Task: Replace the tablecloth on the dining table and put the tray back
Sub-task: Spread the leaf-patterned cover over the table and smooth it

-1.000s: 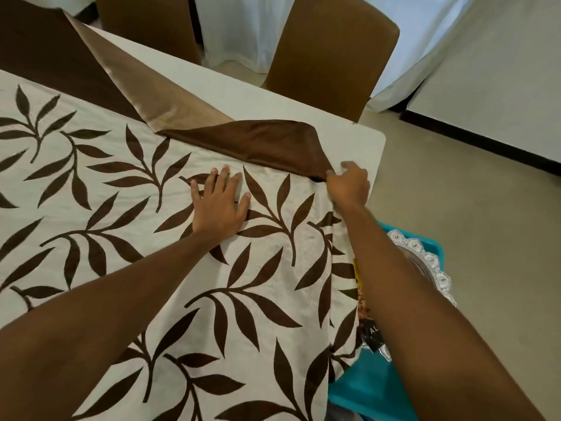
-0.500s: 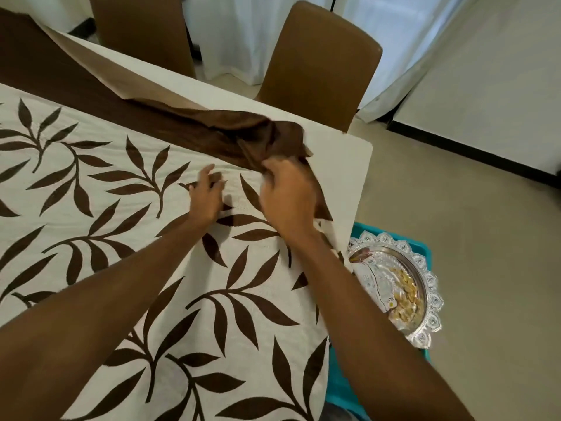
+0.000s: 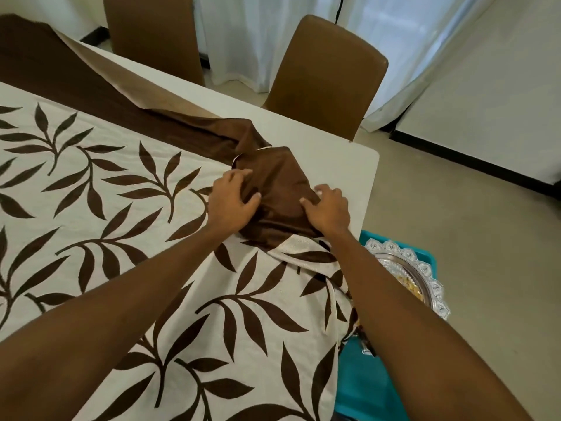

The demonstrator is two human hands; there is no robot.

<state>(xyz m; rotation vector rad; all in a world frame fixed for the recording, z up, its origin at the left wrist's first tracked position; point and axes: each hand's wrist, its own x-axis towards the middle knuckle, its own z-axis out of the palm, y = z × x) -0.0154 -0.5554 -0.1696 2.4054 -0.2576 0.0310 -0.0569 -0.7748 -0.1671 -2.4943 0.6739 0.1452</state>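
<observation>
Two hands gather the brown border of the leaf-print tablecloth (image 3: 127, 238) at the dining table's corner.

Near to far: the cream, leaf-patterned cloth covers the near tabletop; the left hand (image 3: 232, 200) and right hand (image 3: 329, 208) each pinch the bunched brown border (image 3: 277, 183), which half a second ago was clutched by the right hand alone and a second ago lay folded flat. The corner is judged still unspread; the white dining table (image 3: 343, 159) shows bare beyond. The silver tray (image 3: 425, 268) waits off the table on a turquoise seat (image 3: 364, 387), below right. Two brown chairs (image 3: 328, 80) stand behind. No writing is legible.
</observation>
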